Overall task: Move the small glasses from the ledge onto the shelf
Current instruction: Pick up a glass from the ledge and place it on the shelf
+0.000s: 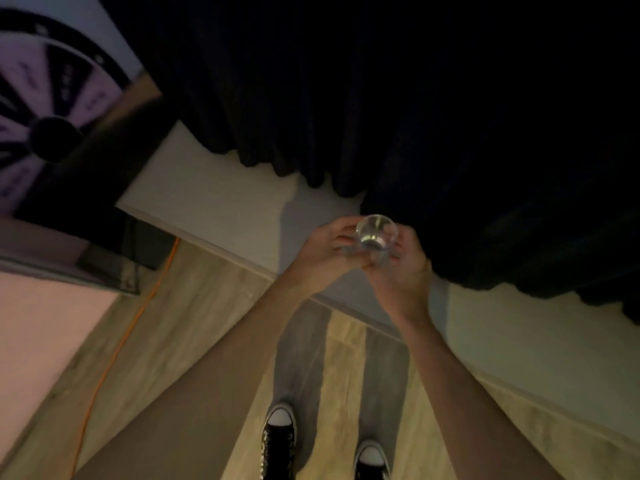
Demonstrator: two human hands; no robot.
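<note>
Glass (376,230): one small clear tumbler, held in mid-air in front of the person, between both hands, just below the hem of a dark curtain (381,98) and above a pale wall (214,199) and skirting. Its open mouth faces the camera; the thick base shows as a bright ring through it. Left hand (329,252) has fingers curled around the left side of the glass; right hand (405,271) cups it from the right and beneath, fingers bent close against the wall and base. Both hands are closed on the same glass; exact fingertip contact is blurred and cannot be read. Neither the ledge nor the shelf can be identified in view, so the glass is judged to be in transit. Handling judgement: light, rigid, smooth-walled, hence slippery under a loose pinch; brittle, and the wooden floor (194,317) below would likely break it if dropped. Best hold is probably around the side wall near the heavy base, fingers wrapping rather than pinching the thin rim. An orange cable (131,327) runs along the floor at left, well apart from the shoes (280,434); a possible trip point if the person steps that way.
</note>
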